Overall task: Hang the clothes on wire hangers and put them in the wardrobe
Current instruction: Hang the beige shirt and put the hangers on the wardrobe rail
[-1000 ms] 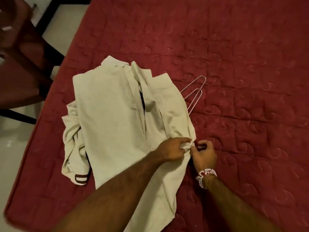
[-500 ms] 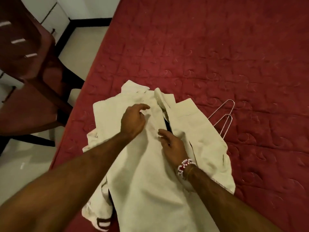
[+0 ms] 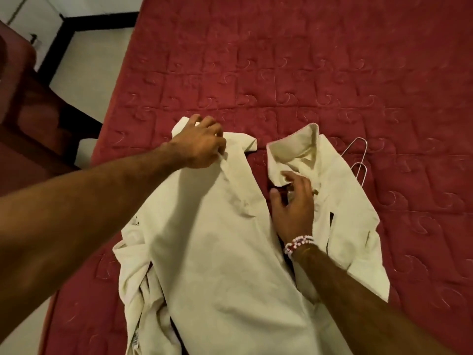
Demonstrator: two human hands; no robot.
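A cream shirt (image 3: pixel 217 252) lies on the red quilted bed (image 3: pixel 307 73) with its front spread open and its collar toward the far side. My left hand (image 3: pixel 202 144) grips the left front panel near the collar, fingers curled into the cloth. My right hand (image 3: pixel 294 203), with a beaded bracelet on the wrist, rests on the right panel just below the collar, fingers loosely bent and touching the fabric. Two wire hangers (image 3: pixel 358 160) poke out from under the shirt's right side; most of each is hidden beneath the cloth.
A dark wooden chair (image 3: pixel 33 129) stands on the pale floor (image 3: pixel 94 62) left of the bed. The bed's left edge runs close to the shirt. Red quilt stretches far beyond and to the right of the shirt.
Both hands moved from the middle of the shirt up to the collar and drew the two front panels apart, showing red quilt between them. The view tilted further toward the bed.
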